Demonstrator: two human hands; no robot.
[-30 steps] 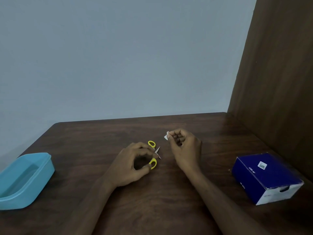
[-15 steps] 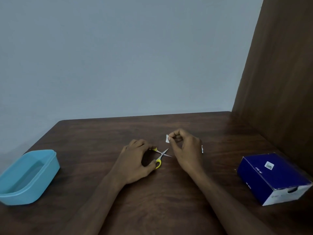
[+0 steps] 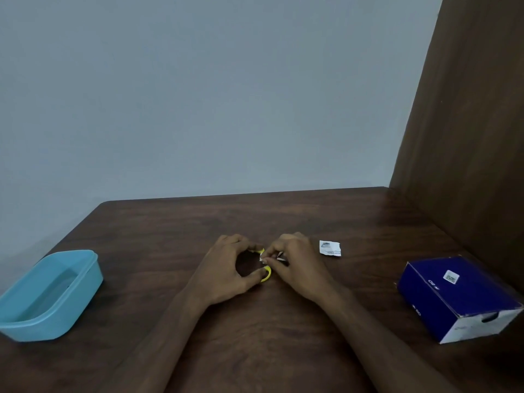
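Fingers of the left hand (image 3: 224, 270) curl through scissors (image 3: 266, 275); the right hand (image 3: 296, 266) pinches a paper scrap (image 3: 261, 259) beside the blades. A packet (image 3: 329, 248) lies at two o'clock, apart.

You're at a desk in the corner of a plain indoor room; home or office, can't tell which. Dark wood-grain tabletop (image 3: 255, 350), bare grey-blue painted wall (image 3: 226, 95) behind, brown wooden panel (image 3: 467, 137) closing off the right side. Small desk items only: light blue plastic tub (image 3: 85, 282), dark blue cardboard box (image 3: 453, 302), printed paper sachet (image 3: 329, 248), yellow-handled scissors (image 3: 268, 275).
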